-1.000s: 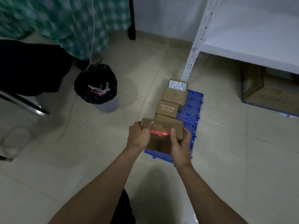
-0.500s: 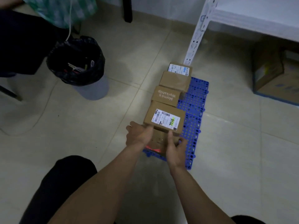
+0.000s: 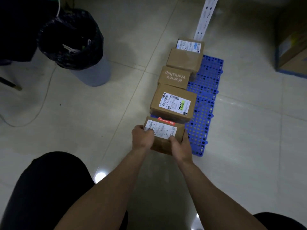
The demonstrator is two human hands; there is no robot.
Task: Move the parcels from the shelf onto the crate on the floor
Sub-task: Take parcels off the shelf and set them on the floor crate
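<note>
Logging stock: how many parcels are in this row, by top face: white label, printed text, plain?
White shipping label: 3 (far parcel, green-marked parcel, held parcel)
Printed text: 1 (Momo's Workshop parcel)
Plain top: 1 (plain brown parcel)
Total: 5

A pale glossy tiled floor (image 3: 83, 130), dimly lit, shows bright glints. A round grey bin lined with a black bag (image 3: 71, 42) stands upper left; a white perforated metal shelf post (image 3: 203, 19) rises farther right.

The left hand (image 3: 142, 138) and right hand (image 3: 180, 146) are bare, the forearms (image 3: 116, 188) too. Black trousers (image 3: 49, 188) show near left and near right.
</note>
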